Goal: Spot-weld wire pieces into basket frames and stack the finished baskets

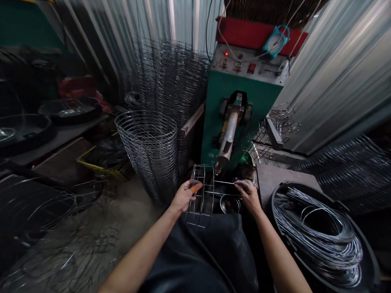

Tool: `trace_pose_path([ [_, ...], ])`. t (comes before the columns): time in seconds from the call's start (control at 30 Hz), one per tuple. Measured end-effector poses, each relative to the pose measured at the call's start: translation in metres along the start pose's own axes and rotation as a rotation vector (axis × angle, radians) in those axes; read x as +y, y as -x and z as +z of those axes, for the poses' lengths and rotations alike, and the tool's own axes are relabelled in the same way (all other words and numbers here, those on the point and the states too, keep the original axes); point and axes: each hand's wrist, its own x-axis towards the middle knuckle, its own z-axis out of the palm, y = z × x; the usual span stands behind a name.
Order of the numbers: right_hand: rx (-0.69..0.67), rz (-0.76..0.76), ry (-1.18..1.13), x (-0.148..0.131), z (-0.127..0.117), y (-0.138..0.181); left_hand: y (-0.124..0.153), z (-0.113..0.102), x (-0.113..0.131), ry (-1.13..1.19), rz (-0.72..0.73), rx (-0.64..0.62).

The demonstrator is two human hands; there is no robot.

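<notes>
**Both hands on a wire frame below the welder's arm**

At far left, dark pans (70,110) sit on a bench. Nearer the middle stands a stack (149,149) of finished wire baskets. The left forearm reaches forward and slightly inward. The left hand (185,195) is closed on the left side of the frame (200,206), and an orange cover shows on its thumb.

The frame is a half-built cage of thin, bright wire, with curved hoops crossed by straight rods. It is held upright over the person's lap, just under the tip of the metal arm (228,139) on the green machine (242,92).

The right hand (249,195) comes in from the other side, palm down. Its fingers curl around the right end of a straight wire (224,182) that runs across the frame's top. A black tub (320,236) of coiled wire sits at the right.
</notes>
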Motion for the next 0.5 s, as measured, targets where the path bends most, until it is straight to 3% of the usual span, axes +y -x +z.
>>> trace_pose_path([
  [0.5,-0.045,0.038,-0.091,0.019,0.001,-0.013,-0.018,0.01,-0.001,-0.007,-0.04,0.008],
])
